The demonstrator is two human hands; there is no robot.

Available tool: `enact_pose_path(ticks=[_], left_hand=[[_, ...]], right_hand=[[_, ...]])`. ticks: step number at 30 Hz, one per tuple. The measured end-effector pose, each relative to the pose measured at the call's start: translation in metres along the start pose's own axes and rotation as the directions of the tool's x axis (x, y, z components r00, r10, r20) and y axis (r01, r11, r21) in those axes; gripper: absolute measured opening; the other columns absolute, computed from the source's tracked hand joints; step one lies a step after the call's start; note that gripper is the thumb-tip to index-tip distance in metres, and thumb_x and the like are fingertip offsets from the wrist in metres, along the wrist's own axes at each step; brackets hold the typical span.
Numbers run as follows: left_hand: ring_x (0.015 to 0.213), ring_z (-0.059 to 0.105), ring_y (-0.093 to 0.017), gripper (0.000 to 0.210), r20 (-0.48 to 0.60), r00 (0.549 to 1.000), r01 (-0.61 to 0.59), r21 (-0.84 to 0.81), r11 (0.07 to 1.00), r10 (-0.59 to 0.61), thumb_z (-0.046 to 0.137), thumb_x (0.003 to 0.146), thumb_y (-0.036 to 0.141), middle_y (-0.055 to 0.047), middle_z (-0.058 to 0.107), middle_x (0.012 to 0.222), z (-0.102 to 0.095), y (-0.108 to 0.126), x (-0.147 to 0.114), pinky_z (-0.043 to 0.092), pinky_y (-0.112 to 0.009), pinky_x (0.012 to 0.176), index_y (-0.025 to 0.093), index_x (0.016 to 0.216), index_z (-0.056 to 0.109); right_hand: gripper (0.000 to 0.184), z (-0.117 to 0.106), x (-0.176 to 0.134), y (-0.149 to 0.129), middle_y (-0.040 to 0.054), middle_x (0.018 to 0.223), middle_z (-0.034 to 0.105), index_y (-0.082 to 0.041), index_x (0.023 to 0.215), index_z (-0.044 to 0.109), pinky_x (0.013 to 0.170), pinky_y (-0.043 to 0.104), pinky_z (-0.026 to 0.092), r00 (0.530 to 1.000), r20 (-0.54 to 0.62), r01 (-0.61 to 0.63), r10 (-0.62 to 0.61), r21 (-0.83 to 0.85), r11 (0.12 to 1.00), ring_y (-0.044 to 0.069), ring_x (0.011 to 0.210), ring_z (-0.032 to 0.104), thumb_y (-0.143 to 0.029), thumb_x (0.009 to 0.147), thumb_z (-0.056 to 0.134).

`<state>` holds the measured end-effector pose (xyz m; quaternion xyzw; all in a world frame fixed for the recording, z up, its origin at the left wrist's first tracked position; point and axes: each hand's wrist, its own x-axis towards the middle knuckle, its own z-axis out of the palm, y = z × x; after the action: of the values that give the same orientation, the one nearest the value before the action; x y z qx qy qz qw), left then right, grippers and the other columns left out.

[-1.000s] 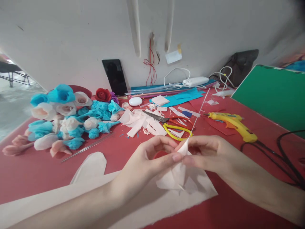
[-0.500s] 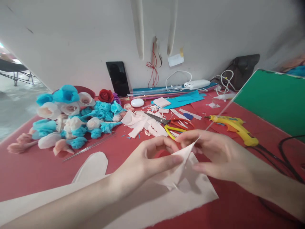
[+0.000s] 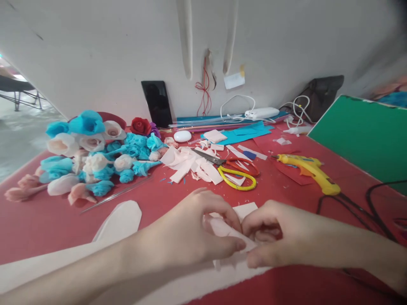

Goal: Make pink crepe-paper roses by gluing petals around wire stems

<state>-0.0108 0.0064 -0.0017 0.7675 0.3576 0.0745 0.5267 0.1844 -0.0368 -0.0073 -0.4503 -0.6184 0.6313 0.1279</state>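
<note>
From here I see the left hand (image 3: pixel 193 231), nearly closed, pinching paper (image 3: pixel 226 231); the right hand (image 3: pixel 291 235) half-curls beside it, grip unclear. Beyond the right hand, a bag (image 3: pixel 324 95) hides its contents.

Along the back of the red counter (image 3: pixel 170 200) we see a dark phone (image 3: pixel 156 103) leaning against the pale wall (image 3: pixel 111 51), with a small white rounded case (image 3: pixel 182 136) near its foot. To its right, we find a red cord (image 3: pixel 204 87) tied in a bow on the wall and a white note (image 3: pixel 234 80) beside it. Below the note lies a long white device (image 3: pixel 261 112), near a dark bag (image 3: pixel 326 95). A green board (image 3: pixel 365 135) stands tilted at the right, and nearer us rests a yellow glue gun (image 3: pixel 310 167). Scissors (image 3: pixel 219 161) with one red and one yellow handle lie across pale scraps (image 3: pixel 181 163). At the left we have blue, white and pink paper flowers (image 3: pixel 95 163), a red rose (image 3: pixel 140 126) and, beyond the counter, a dark chair (image 3: pixel 15 84).
</note>
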Motion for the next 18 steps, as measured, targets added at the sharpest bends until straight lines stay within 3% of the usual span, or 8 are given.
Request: enact_pose_path(ticks=[3, 5, 8, 10, 12, 14, 18], left_hand=[[0.073, 0.057, -0.016, 0.009, -0.066, 0.993, -0.089, 0.095, 0.992, 0.095, 0.065, 0.073, 0.029, 0.001, 0.063, 0.072, 0.0, 0.005, -0.001, 0.041, -0.02, 0.065, 0.02, 0.071, 0.068], [0.081, 0.058, -0.018, 0.016, -0.191, 0.975, -0.112, 0.016, 0.994, 0.113, 0.061, 0.078, 0.036, 0.001, 0.065, 0.084, -0.003, 0.008, -0.003, 0.041, -0.021, 0.069, 0.023, 0.082, 0.068], [0.109, 0.05, -0.018, 0.023, -0.437, 0.89, -0.215, -0.15, 0.965, 0.13, 0.049, 0.087, 0.044, 0.005, 0.061, 0.109, -0.009, 0.007, -0.008, 0.038, -0.019, 0.084, 0.031, 0.1, 0.062], [0.12, 0.04, -0.015, 0.021, -0.529, 0.84, -0.26, -0.199, 0.945, 0.12, 0.043, 0.09, 0.043, 0.01, 0.057, 0.114, -0.012, 0.005, -0.009, 0.031, -0.016, 0.091, 0.035, 0.102, 0.06], [0.121, 0.039, -0.013, 0.02, -0.554, 0.827, -0.268, -0.246, 0.932, 0.091, 0.042, 0.092, 0.041, 0.011, 0.056, 0.114, -0.014, 0.003, -0.009, 0.029, -0.015, 0.092, 0.036, 0.102, 0.058], [0.117, 0.043, -0.012, 0.017, -0.522, 0.85, -0.251, -0.289, 0.924, 0.068, 0.043, 0.092, 0.038, 0.011, 0.057, 0.111, -0.013, 0.004, -0.009, 0.03, -0.015, 0.092, 0.035, 0.099, 0.058], [0.104, 0.052, -0.01, 0.014, -0.406, 0.912, -0.243, -0.434, 0.868, 0.053, 0.049, 0.089, 0.032, 0.01, 0.062, 0.099, -0.006, 0.011, -0.011, 0.037, -0.013, 0.086, 0.031, 0.088, 0.063]], right_hand=[[0.014, 0.004, 0.003, 0.003, -0.0031, 0.067, 0.053, -0.015, 0.075, 0.064, 0.05, 0.014, 0.03, 1.0, -0.02, -0.001, 0.002, 0.068, 0.998, 0.005, 0.059, 0.043, -0.028, 0.081, 0.062], [0.015, 0.003, 0.005, 0.005, -0.0014, 0.068, 0.057, -0.015, 0.078, 0.065, 0.053, 0.015, 0.033, 0.998, -0.061, 0.005, -0.001, 0.064, 0.998, 0.007, 0.061, 0.047, -0.028, 0.082, 0.059], [0.023, -0.001, 0.004, 0.003, 0.0018, 0.073, 0.059, -0.016, 0.079, 0.066, 0.056, 0.019, 0.037, 0.975, -0.219, 0.033, -0.035, -0.012, 0.999, 0.012, 0.067, 0.052, -0.038, 0.08, 0.061], [0.026, -0.002, 0.002, 0.0, 0.0028, 0.077, 0.06, -0.017, 0.08, 0.065, 0.055, 0.021, 0.039, 0.938, -0.333, 0.086, -0.096, -0.045, 0.995, 0.014, 0.069, 0.053, -0.043, 0.08, 0.061], [0.024, -0.003, 0.0, -0.004, 0.0023, 0.076, 0.06, -0.019, 0.08, 0.064, 0.054, 0.021, 0.04, 0.889, -0.42, 0.16, -0.18, -0.082, 0.984, 0.012, 0.064, 0.052, -0.041, 0.082, 0.058], [0.019, -0.004, -0.002, -0.005, 0.0014, 0.074, 0.06, -0.02, 0.081, 0.063, 0.053, 0.02, 0.043, 0.842, -0.477, 0.22, -0.253, -0.125, 0.967, 0.012, 0.061, 0.052, -0.038, 0.084, 0.057], [0.016, -0.003, -0.005, 0.003, 0.0036, 0.082, 0.063, -0.023, 0.085, 0.063, 0.063, 0.025, 0.051, 0.786, -0.529, 0.24, -0.321, -0.219, 0.946, 0.02, 0.079, 0.059, -0.038, 0.081, 0.058]])
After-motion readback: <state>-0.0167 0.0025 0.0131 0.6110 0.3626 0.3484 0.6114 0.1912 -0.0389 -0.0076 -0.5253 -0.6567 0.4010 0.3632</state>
